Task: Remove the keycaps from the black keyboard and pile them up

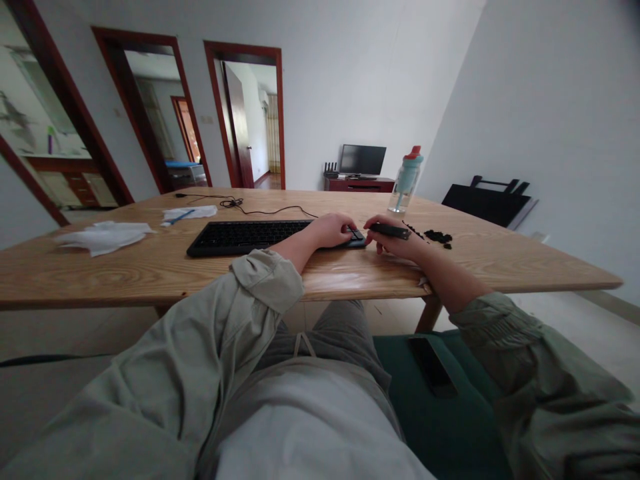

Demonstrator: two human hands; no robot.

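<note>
1. Keyboard [250, 235]: lies flat at the centre of the frame, on the wooden table [525, 263]; cable [273, 211] runs behind it toward upper left.
2. Left hand [327, 231]: rests over the keyboard's right end, digits bent down to the keys; cannot tell whether they pinch anything.
3. Right hand [395, 244]: just beside that end, closed around a slim dark tool [390, 231]; fingertips partly hidden.
4. Handling, judged: keyboard probably light, rigid plastic, liable to slide on smooth wood. Best hold: front and back edges near the right end, clear of keys.
5. Tool looks stiff, narrow; take by its broad body.
6. Small black pieces [439, 237], right of centre: likely very light, easily scattered; fingertip pinch.
</note>
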